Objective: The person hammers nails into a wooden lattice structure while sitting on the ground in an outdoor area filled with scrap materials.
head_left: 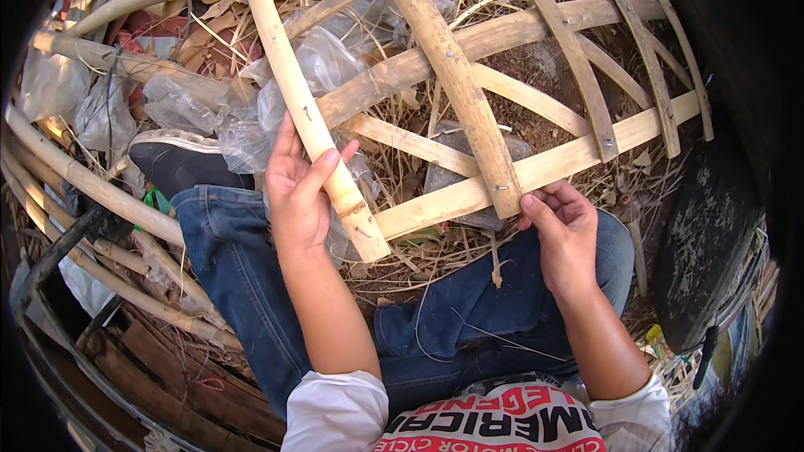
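Bamboo frame (pixel 459 96), spread out right in front of the bent legs (pixel 243 285)! Left hand (pixel 300 197) grips the leftmost slat (pixel 289 67), thumb over, fingers behind; right hand (pixel 567 238), fingers curled, meets the next slat (pixel 492 159) at its lower end, exact grip unclear.

The left forearm (pixel 329 310) is stretched forward, and the left hand (pixel 295 197) is turned palm up, its thumb laid across. The right forearm (pixel 601 339) is tilted inward, and the right hand (pixel 563 230) is curled, its thumb kept near the bent fingers.
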Available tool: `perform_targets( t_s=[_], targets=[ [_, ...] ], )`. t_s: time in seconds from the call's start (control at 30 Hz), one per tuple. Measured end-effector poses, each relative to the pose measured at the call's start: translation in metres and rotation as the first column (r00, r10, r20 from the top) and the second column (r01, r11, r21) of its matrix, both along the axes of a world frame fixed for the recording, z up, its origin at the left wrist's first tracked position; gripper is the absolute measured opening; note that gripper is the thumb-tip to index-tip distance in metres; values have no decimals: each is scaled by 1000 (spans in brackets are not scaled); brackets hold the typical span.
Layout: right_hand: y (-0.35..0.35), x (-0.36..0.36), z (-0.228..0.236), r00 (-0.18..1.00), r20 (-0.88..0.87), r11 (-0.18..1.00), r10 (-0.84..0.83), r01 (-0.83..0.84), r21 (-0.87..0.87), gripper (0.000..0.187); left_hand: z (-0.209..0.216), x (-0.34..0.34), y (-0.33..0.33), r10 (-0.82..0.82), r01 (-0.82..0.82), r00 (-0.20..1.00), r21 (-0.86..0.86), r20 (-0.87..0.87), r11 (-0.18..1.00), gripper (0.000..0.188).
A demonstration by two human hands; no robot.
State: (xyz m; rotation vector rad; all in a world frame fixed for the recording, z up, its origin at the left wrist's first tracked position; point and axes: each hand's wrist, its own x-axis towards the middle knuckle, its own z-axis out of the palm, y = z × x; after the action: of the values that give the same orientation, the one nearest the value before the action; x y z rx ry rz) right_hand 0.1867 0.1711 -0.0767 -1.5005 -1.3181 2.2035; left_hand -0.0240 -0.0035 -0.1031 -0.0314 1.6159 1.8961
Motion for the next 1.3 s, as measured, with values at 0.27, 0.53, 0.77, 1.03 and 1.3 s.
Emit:
perform_targets(
  t_s=[0.27,0.53,0.77,1.03,1.3],
  targets=[
    [-1,-1,1,998,-49,999,-46,47,3,25,-1,3,0,5,-6,1000,-3,-22,1000,68],
    [1,-8,-2,1000,17,1000,-10,9,15,33,-6,4,-3,-6,6,1000,17,-18,1000,67],
    [1,-10,-2,1000,-6,1000,2,-2,10,31,-16,7,-7,37,-42,999,146,33,988,71],
    [-1,-9,-3,1000,-14,999,13,-13,30,31,-22,12,-8,67,-72,997,179,30,981,71],
    [5,-7,-3,999,-12,999,44,-44,25,25,-28,17,-1,76,-90,995,260,64,962,70]
  ],
)
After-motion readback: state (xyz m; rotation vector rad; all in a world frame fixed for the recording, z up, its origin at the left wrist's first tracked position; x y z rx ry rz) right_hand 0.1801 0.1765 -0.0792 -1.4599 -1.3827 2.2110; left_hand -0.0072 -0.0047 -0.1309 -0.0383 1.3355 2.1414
